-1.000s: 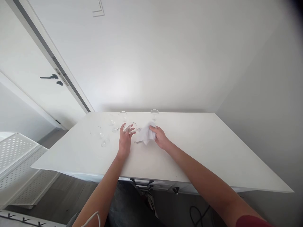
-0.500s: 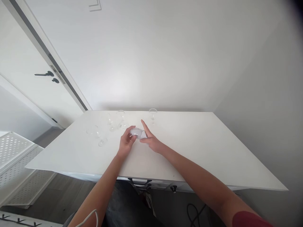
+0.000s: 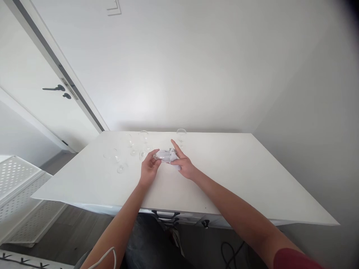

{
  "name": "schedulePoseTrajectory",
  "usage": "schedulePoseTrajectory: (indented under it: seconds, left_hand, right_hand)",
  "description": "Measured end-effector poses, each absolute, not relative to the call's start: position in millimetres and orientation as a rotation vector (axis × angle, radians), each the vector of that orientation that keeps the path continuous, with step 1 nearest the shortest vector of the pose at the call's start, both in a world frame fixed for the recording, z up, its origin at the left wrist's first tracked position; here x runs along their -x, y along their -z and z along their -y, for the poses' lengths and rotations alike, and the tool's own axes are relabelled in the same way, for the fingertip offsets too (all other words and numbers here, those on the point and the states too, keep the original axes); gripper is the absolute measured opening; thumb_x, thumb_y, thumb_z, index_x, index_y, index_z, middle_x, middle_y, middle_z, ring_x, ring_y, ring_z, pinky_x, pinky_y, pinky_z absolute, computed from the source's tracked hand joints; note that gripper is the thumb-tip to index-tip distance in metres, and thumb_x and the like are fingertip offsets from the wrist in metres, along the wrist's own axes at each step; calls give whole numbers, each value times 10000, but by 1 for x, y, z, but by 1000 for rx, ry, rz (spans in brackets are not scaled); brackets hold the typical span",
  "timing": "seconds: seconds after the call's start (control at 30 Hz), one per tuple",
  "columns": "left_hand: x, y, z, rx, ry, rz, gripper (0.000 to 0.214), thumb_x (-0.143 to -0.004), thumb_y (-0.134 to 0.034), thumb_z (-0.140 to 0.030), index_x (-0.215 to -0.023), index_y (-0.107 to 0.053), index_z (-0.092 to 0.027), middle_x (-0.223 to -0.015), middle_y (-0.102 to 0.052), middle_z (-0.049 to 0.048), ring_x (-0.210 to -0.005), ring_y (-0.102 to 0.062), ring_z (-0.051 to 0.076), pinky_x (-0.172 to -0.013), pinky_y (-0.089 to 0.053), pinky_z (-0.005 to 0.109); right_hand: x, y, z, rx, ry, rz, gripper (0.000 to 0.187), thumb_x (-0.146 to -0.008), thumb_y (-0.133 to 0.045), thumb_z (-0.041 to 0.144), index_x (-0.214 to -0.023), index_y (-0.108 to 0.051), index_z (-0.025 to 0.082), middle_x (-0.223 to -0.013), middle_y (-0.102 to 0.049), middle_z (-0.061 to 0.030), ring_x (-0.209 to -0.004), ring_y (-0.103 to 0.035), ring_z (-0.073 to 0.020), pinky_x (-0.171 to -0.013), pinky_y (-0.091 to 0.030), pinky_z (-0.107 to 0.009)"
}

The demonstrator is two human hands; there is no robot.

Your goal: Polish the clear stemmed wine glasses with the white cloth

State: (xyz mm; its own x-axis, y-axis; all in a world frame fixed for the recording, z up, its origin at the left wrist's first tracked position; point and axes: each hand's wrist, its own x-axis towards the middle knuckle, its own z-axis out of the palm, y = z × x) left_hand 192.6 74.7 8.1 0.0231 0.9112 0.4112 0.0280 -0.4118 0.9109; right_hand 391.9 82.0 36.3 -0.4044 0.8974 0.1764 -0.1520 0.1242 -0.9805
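Note:
A clear stemmed glass [image 3: 162, 156] lies sideways in the air above the white tabletop, its bowl toward the right. My left hand [image 3: 149, 166] is closed around its stem end, and a round glass foot [image 3: 142, 154] shows just left of the fingers. My right hand [image 3: 183, 164] grips a pale cloth [image 3: 173, 154] at the bowl's mouth, with the index finger stretched upward. A corner of the cloth hangs below the right fingers. Whether the cloth reaches deep inside the bowl or only wraps it is hard to tell.
On the white tabletop [image 3: 238, 179], one stemmed glass [image 3: 181, 135] stands near the back edge. Several more clear glasses [image 3: 143, 136] are at the left, one of them lying down [image 3: 116, 158]. A white perforated rack [image 3: 19, 179] is beside the table; a wall rises behind.
The held glass has turned, showing more of its narrow end near my left fingers. My right hand has shifted slightly right and up, and the cloth shows bunched at the bowl's mouth.

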Motion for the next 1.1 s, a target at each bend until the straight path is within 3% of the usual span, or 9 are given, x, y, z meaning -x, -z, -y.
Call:
schedulePoseTrajectory:
  seconds: [0.2, 0.27, 0.37, 0.43, 0.53, 0.67, 0.87, 0.97, 1.1]
  left_hand:
    - [-193, -4, -78, -1465, -1485, -1097, 521, -857, -767, -472, -1307, -636, -244, -1221, -721, 124, -1021, -746, 262, -928, -588, 432]
    - [-194, -4, -78, -1459, -1501, -1078, 519, -855, -773, -460, -1306, -635, -243, -1191, -727, 111, -1033, -744, 257, -957, -580, 431]
    - [-194, -4, -77, -1499, -1480, -1009, 503, -865, -767, -438, -1310, -633, -247, -1079, -735, 77, -1004, -738, 233, -939, -579, 399]
    - [-194, -5, -78, -1536, -1435, -1003, 493, -875, -754, -437, -1316, -632, -251, -1044, -732, 69, -971, -732, 224, -900, -584, 386]
    - [-193, -5, -79, -1517, -1411, -1075, 502, -862, -763, -456, -1303, -639, -251, -1138, -729, 93, -1007, -733, 245, -918, -579, 411]
    - [-193, -7, -79, -1423, -1440, -1147, 536, -844, -775, -489, -1293, -636, -232, -1222, -726, 128, -1093, -728, 285, -991, -557, 468]
    - [-194, -11, -78, -1436, -1424, -1170, 543, -850, -772, -496, -1309, -639, -238, -1202, -730, 119, -1044, -749, 274, -982, -572, 461]
    - [-194, -9, -80, -1389, -1533, -1180, 520, -865, -754, -507, -1288, -632, -232, -1221, -721, 121, -1037, -760, 269, -1011, -569, 488]
    - [-192, -7, -81, -1302, -1667, -1225, 519, -895, -708, -541, -1289, -622, -214, -1204, -718, 126, -1006, -771, 269, -990, -590, 523]
  right_hand:
    - [-393, -42, -89, 864, -1148, 1856, 754, -754, -501, 132, -1489, -503, 303, -1064, -617, -31, -786, -484, -191, -867, -443, -385]
    - [-392, -40, -90, 902, -1209, 1718, 777, -748, -518, 139, -1502, -468, 319, -1073, -595, -27, -848, -508, -201, -888, -442, -380]
    - [-392, -37, -89, 820, -1461, 1458, 941, -748, -583, 177, -1608, -253, 370, -1193, -558, -35, -1006, -542, -214, -931, -450, -365]
    - [-394, -38, -88, 748, -1538, 1464, 994, -743, -599, 180, -1629, -192, 373, -1229, -557, -37, -1014, -541, -211, -930, -449, -357]
    - [-398, -42, -89, 755, -1408, 1718, 922, -756, -565, 161, -1613, -267, 321, -1177, -589, -44, -883, -510, -200, -860, -444, -355]
    - [-397, -44, -90, 864, -1161, 1926, 718, -814, -485, 168, -1519, -398, 270, -932, -588, -15, -678, -415, -174, -760, -429, -360]
    - [-390, -33, -97, 845, -1252, 1533, 699, -709, -524, 184, -1403, -518, 266, -1065, -610, -41, -893, -548, -218, -807, -464, -341]
    - [-397, -25, -111, 1015, -1114, 1282, 663, -693, -447, 185, -1342, -572, 235, -1086, -647, -53, -902, -592, -223, -793, -480, -341]
    - [-407, -18, -122, 1253, -730, 1877, 551, -763, -424, 125, -1241, -674, 235, -1202, -660, -61, -907, -629, -211, -819, -482, -341]
